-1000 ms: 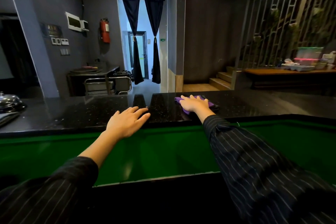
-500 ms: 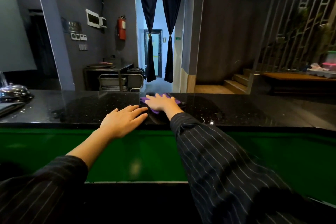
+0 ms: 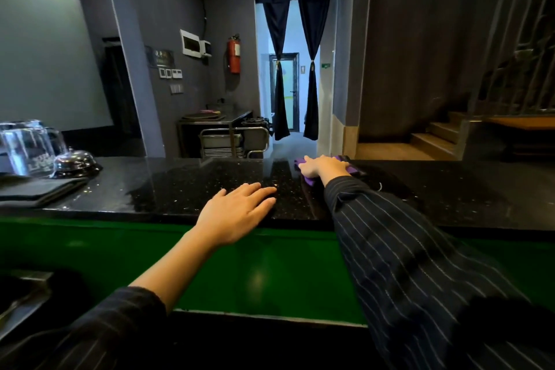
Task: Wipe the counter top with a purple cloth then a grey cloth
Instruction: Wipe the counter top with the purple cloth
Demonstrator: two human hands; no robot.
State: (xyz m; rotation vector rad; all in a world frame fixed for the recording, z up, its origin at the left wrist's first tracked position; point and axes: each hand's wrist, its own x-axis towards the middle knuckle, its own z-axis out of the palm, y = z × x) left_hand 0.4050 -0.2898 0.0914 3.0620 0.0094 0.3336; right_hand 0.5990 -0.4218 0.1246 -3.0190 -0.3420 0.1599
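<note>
A black speckled counter top point(image 3: 186, 192) runs across the view above a green front panel. My right hand point(image 3: 322, 166) lies flat on a purple cloth point(image 3: 351, 170) at the counter's far edge, pressing it down; most of the cloth is hidden under the hand. My left hand point(image 3: 240, 213) rests flat on the near edge of the counter, fingers spread, holding nothing. A folded dark grey cloth point(image 3: 39, 189) lies on the counter at the far left.
Upturned glasses point(image 3: 27, 147) and a metal service bell point(image 3: 75, 161) stand at the counter's left end. Beyond the counter are a metal trolley point(image 3: 234, 141), a curtained doorway and wooden steps point(image 3: 435, 141) on the right.
The view has swung to the left, bringing the glasses and the folded cloth into sight. My right hand with the purple cloth has slid left along the counter. My left hand stays on the near edge.
</note>
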